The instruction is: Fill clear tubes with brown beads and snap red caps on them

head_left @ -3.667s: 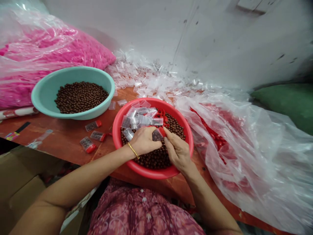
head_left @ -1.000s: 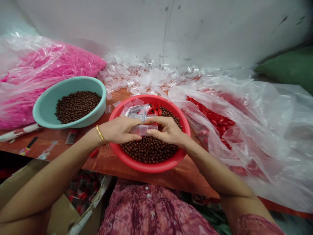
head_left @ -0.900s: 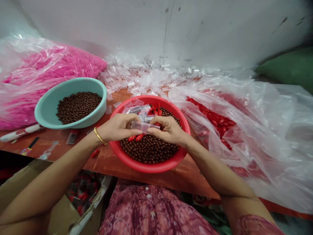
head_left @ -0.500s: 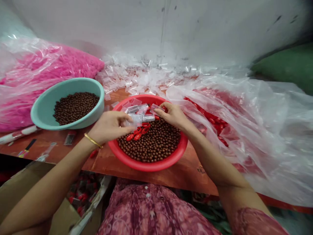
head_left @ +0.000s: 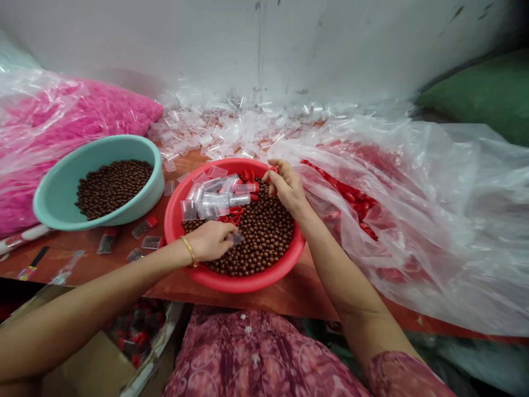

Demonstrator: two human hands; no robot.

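Observation:
A red basin [head_left: 243,284] holds many small brown balls [head_left: 264,237], with several clear plastic cases [head_left: 215,204] and red plastic pieces [head_left: 236,210] lying on top at its left and back. My left hand [head_left: 210,241], with a gold bangle on the wrist, is low over the balls, its fingers closed on a small clear plastic case [head_left: 237,237] that is partly hidden. At the basin's back right rim, my right hand [head_left: 288,190] pinches a small red plastic piece [head_left: 273,170] between thumb and fingers.
Left of the red basin stands a teal basin [head_left: 41,207] of brown balls, with several filled red-capped cases [head_left: 107,241] before it. Loose clear cases [head_left: 231,129] cover the back. A clear bag of red pieces [head_left: 355,198] lies right, a pink-filled bag [head_left: 82,110] left. An open carton [head_left: 91,361] is below.
My left hand has gone down and right to the balls with a clear case. My right hand has risen slightly from the clear cases and now holds a red piece. The view has shifted a little.

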